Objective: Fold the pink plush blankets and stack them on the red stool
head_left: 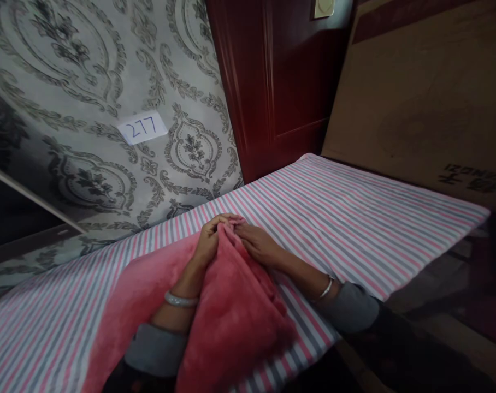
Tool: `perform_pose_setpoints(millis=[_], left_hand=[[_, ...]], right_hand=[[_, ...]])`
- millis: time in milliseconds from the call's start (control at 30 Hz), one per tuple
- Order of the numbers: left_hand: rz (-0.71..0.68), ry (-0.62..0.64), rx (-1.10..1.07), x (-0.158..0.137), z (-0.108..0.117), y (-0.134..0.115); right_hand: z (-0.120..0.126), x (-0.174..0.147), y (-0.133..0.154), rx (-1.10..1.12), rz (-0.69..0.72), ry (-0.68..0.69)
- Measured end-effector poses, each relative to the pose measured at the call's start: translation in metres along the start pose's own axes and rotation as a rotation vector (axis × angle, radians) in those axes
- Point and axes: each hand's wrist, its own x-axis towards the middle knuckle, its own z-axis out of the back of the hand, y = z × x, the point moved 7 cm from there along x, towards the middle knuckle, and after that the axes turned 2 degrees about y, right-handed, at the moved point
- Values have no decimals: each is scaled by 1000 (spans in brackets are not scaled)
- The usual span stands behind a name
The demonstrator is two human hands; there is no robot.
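Note:
A red, plush-looking blanket lies bunched over the near part of a striped sheet, with part of it spread to the left. My left hand is closed around a gathered peak of the blanket. From the other side, my right hand grips the same peak, its fingertips partly hidden in the folds. The two hands are close together, with the pinched cloth between them. Below the hands, the fabric hangs in a sloping fold towards me.
Behind the striped surface are a patterned wall with a paper label reading 277 and a dark red door panel. A large cardboard box leans at the back right. At the far left is a dark panel with a pale edge.

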Motion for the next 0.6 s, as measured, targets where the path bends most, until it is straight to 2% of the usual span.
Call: perform_pose_setpoints(millis=[133, 233, 367, 500, 600], left_hand=[[-28, 38, 23, 1, 2, -2], [-85, 123, 284, 6, -4, -15], [-230, 320, 629, 13, -30, -41], [-279, 577, 893, 4, -63, -57], [-316, 600, 1027, -11, -66, -71]], right_hand=[[3, -15, 22, 40, -112, 64], [10, -29, 33, 9, -253, 53], [11, -40, 32, 8, -472, 59], [4, -43, 24, 35, -612, 56], [1, -46, 21, 105, -663, 11]])
